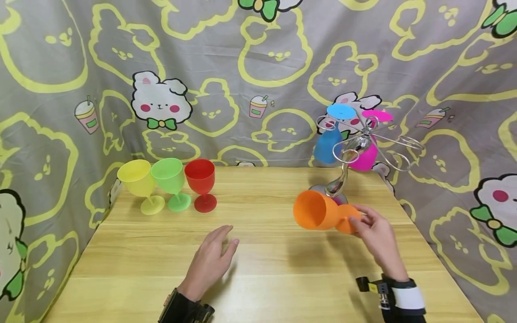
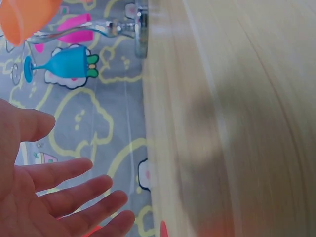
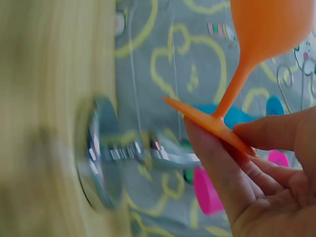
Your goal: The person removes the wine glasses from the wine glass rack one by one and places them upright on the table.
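My right hand (image 1: 379, 237) pinches the round foot of an orange plastic goblet (image 1: 319, 211) between thumb and fingers. The goblet lies tipped sideways above the table, its mouth toward the left, in front of a silver metal goblet rack (image 1: 343, 175). In the right wrist view the thumb and fingers clasp the goblet's foot (image 3: 212, 126) on both faces. My left hand (image 1: 210, 260) hovers over the table's middle with fingers extended and nothing in them. Upside down from the rack's wire loops hang a blue goblet (image 1: 329, 143) and a pink goblet (image 1: 365, 157).
A yellow goblet (image 1: 137, 179), a green goblet (image 1: 168, 177) and a red goblet (image 1: 200, 177) stand upright in a row at the back left of the wooden table (image 1: 258, 287). A patterned grey curtain (image 1: 226, 54) surrounds the table's back and sides.
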A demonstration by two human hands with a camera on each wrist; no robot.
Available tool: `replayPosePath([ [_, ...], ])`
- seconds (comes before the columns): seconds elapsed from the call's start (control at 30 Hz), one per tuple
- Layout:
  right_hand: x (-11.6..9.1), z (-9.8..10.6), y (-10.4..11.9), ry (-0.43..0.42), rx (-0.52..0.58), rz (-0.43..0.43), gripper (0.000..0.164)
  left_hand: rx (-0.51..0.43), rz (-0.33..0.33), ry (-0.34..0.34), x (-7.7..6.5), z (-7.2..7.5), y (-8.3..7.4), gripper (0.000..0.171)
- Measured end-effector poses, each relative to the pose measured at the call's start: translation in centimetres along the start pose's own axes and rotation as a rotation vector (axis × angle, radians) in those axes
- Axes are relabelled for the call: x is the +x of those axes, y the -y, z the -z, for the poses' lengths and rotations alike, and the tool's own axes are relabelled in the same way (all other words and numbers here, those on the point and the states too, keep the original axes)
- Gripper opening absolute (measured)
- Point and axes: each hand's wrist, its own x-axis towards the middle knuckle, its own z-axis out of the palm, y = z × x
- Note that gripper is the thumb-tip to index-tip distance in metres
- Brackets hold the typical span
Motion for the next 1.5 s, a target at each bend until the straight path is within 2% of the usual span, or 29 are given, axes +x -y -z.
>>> replayPosePath([
  [0.13, -0.7, -2.9, 0.5, 0.079, 0.157, -0.069, 0.051, -0.064, -0.012, -0.018, 0.0, -0.5, -0.7, 0.051],
  [0.23, -1.4, -5.0, 0.8, 0.13, 0.232, -0.102, 0.052, -0.128, -0.042, -0.031, 0.0, -1.0, -1.3, 0.05],
  [0.4, -2.7, -8.5, 1.7, 0.185, 0.31, -0.149, 0.05, -0.212, -0.116, -0.082, -0.2, -2.1, -2.5, 0.047],
  [0.57, -4.1, -11.8, 3.0, 0.197, 0.393, -0.197, 0.048, -0.324, -0.173, -0.131, -0.1, -2.8, -3.7, 0.047],
  [0.7, -5.1, -14.3, 3.8, 0.24, 0.5, -0.213, 0.048, -0.415, -0.199, -0.163, 0.0, -3.2, -4.3, 0.044],
  [0.8, -5.8, -15.7, 4.2, 0.282, 0.568, -0.216, 0.047, -0.446, -0.214, -0.204, -0.1, -3.4, -4.5, 0.038],
  [0.93, -6.3, -17.1, 4.7, 0.311, 0.632, -0.222, 0.046, -0.462, -0.22, -0.259, -0.2, -3.6, -4.6, 0.031],
  [1.07, -6.6, -17.9, 5.0, 0.323, 0.666, -0.221, 0.047, -0.473, -0.195, -0.282, -0.2, -3.8, -4.7, 0.029],
  [1.3, -7.0, -18.4, 5.5, 0.329, 0.708, -0.213, 0.046, -0.455, -0.167, -0.307, -0.2, -4.0, -4.7, 0.029],
  [1.5, -7.1, -18.6, 5.5, 0.34, 0.719, -0.217, 0.048, -0.409, -0.193, -0.354, -0.2, -4.1, -4.6, 0.027],
])
